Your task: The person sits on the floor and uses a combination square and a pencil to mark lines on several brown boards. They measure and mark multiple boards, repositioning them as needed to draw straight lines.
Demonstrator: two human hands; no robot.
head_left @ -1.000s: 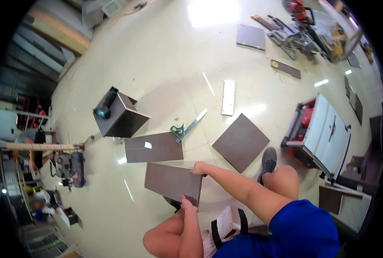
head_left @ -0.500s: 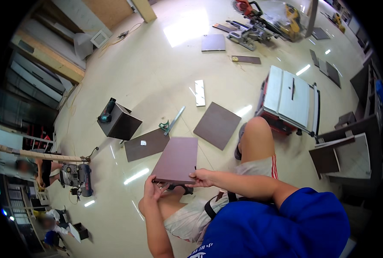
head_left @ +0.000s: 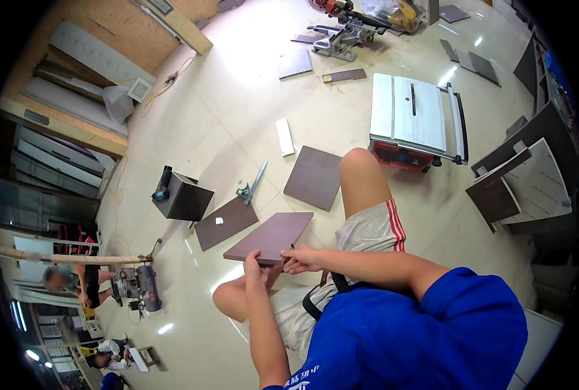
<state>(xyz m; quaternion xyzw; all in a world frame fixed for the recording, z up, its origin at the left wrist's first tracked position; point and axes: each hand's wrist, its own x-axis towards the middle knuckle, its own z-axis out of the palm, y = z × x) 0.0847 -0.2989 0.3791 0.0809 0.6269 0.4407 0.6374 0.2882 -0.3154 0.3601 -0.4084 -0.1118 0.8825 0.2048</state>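
A brown rectangular panel [head_left: 270, 238] is held up over my lap, its near edge toward me. My left hand [head_left: 254, 266] grips that near edge, fingers partly hidden beneath it. Close by, my right hand [head_left: 300, 259] is closed at the panel's near right side, with a thin dark pencil-like stick [head_left: 292, 247] poking up from its fingers. Just beyond, another brown panel [head_left: 226, 222] lies on the floor bearing a small white piece, with a combination square [head_left: 252, 187] touching its far edge. A squarer brown panel [head_left: 313, 177] lies to the right.
A dark box [head_left: 188, 198] with a cordless drill [head_left: 163, 184] on it stands left. A table saw [head_left: 410, 114] is at the right, a mitre saw [head_left: 341, 36] far off. An air compressor [head_left: 138, 287] and co-workers are at left; leaning boards [head_left: 524, 182] stand right.
The held panel has turned, its far end swinging right, and now lies at a slant. My left hand has moved right, nearer my right hand. The whole view has shifted a little.
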